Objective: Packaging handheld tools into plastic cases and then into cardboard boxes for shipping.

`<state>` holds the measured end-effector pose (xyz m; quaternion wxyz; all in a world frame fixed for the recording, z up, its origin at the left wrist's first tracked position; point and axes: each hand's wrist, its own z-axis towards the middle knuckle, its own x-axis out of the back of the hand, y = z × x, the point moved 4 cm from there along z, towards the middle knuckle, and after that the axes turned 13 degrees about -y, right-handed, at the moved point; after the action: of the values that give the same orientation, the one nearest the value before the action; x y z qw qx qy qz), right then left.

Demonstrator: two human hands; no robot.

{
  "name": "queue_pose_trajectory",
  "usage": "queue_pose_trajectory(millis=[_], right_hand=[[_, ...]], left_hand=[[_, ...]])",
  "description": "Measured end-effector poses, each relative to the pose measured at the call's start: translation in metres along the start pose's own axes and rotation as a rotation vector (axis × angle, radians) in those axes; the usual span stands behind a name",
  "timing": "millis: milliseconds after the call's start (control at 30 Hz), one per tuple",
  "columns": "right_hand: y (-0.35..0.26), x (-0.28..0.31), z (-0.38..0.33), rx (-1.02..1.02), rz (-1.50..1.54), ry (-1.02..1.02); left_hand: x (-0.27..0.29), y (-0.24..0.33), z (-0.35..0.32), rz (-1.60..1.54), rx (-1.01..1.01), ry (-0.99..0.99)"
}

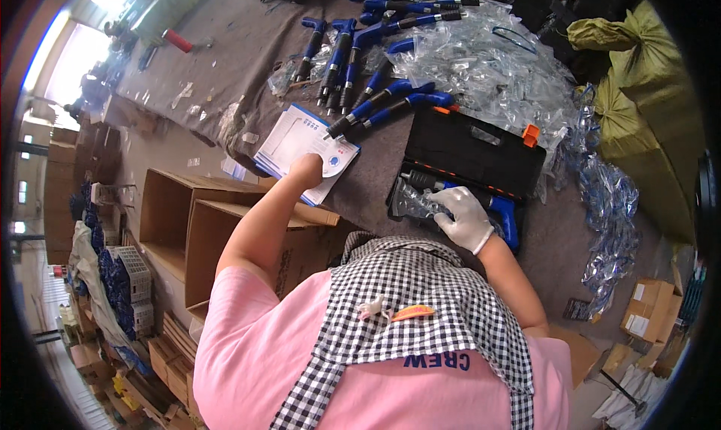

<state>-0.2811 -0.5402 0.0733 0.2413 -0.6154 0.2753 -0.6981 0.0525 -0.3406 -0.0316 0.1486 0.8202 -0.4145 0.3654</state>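
Observation:
My bare left hand (306, 171), its fingers curled together, is at a stack of printed leaflets (289, 143) with blue edges and seems to pinch the top sheet; the fingertips are partly hidden. My right hand (462, 218) wears a white glove and reaches into an open black plastic case (475, 146) with orange latches. Its fingers close on a clear plastic bag (411, 202) of small parts. Beneath that hand lies a blue and black tool (505, 214) with a pistol-like handle, partly covered by the glove.
Several similar blue and black tools (339, 58) lie beyond the leaflets. A large heap of clear plastic bags (496, 62) fills the far right of the grey-covered table. Open cardboard boxes (225, 227) stand at the left, and yellow-green sacks (638, 122) at the right.

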Motion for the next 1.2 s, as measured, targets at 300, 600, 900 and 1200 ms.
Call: queue_pose_trajectory(millis=[300,600,900,1200], right_hand=[[0.02,0.012,-0.018,-0.113,0.021,0.067],[0.018,0.012,-0.019,-0.176,0.009,0.039],[0.034,0.011,-0.031,-0.147,-0.012,0.054],[0.043,0.005,-0.034,-0.266,-0.064,0.057]], left_hand=[[0.174,0.157,-0.265,-1.223,-1.248,-0.234],[0.22,0.176,-0.351,-1.089,-2.107,-0.206],[0.054,0.023,-0.078,0.254,-0.258,-0.017],[-0.043,-0.068,0.002,0.657,-0.358,0.142]])
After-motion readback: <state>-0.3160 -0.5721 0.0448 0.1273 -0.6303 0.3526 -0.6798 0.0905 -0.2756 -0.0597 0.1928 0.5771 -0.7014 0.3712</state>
